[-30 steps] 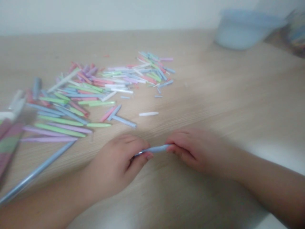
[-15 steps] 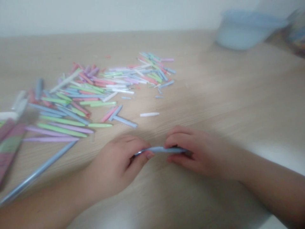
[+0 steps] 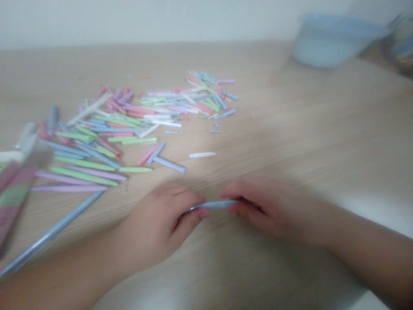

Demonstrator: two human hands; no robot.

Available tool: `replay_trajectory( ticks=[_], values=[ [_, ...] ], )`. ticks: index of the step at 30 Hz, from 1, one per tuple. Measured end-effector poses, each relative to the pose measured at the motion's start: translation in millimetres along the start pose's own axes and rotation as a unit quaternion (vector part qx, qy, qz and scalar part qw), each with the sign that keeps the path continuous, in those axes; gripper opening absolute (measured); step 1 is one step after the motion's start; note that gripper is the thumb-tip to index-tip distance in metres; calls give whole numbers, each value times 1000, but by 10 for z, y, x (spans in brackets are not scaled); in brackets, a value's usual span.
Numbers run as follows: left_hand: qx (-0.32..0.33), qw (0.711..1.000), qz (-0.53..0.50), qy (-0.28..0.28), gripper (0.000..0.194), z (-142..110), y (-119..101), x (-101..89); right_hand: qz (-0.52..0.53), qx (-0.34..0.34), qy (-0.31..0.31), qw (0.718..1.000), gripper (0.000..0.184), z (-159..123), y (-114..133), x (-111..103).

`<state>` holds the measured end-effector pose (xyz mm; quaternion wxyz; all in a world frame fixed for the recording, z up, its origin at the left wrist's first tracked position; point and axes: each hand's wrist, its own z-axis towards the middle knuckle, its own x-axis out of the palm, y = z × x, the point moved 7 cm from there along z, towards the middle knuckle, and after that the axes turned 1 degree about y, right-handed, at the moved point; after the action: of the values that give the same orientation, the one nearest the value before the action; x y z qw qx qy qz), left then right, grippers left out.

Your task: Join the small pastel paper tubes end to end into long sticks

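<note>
A slim light-blue pen (image 3: pixel 217 205) lies level between my two hands, just above the wooden table. My left hand (image 3: pixel 161 217) pinches its left end between thumb and fingers, where a small shiny bit shows. At the other end, my right hand (image 3: pixel 267 206) closes thumb and fingertips around the tip. Both ends are partly hidden by the fingers. Beyond my hands, a white tapered pen piece (image 3: pixel 202 155) lies alone. Two blue pieces and a pink piece (image 3: pixel 147 155) rest near my left hand. The picture is blurred, so fine detail is lost.
A loose heap of pastel pen pieces (image 3: pixel 129 120) spreads across the table's left and middle. A long shiny blue tube (image 3: pixel 51 234) lies beside my left forearm. Pink-and-green packaging (image 3: pixel 14 202) is at the left edge. A blue tub (image 3: pixel 325 41) stands at the back right.
My right hand has shifted its grip, its fingers now nearer the pen's right end and less of them over it. The left hand is nearly still.
</note>
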<state>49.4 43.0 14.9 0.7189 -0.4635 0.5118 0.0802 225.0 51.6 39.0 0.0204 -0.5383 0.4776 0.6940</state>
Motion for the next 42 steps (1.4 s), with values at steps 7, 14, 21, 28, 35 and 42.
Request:
replay_trajectory(
  ticks=[7, 14, 21, 28, 35, 42],
  values=[
    [16, 1000, 12, 16, 22, 8, -6, 20, 34, 53, 38, 997, 24, -4, -60, 67],
    [14, 1000, 1, 21, 21, 15, -12, 28, 23, 38, 70, 997, 8, 17, 1, 113],
    [9, 1000, -16, 8, 19, 7, 14, 10, -46, 33, 17, 998, 7, -4, -26, 42],
    [16, 1000, 0, 9, 19, 9, -7, 8, -127, 36, 69, 989, 24, 55, -16, 69],
    [-3, 1000, -1, 3, 23, 13, -2, -8, 18, 78, 65, 995, 35, 50, -41, 103],
    [-27, 1000, -11, -5, 31, 23, 29, -15, -5, 43, 24, 999, 17, 14, -20, 55]
  ],
)
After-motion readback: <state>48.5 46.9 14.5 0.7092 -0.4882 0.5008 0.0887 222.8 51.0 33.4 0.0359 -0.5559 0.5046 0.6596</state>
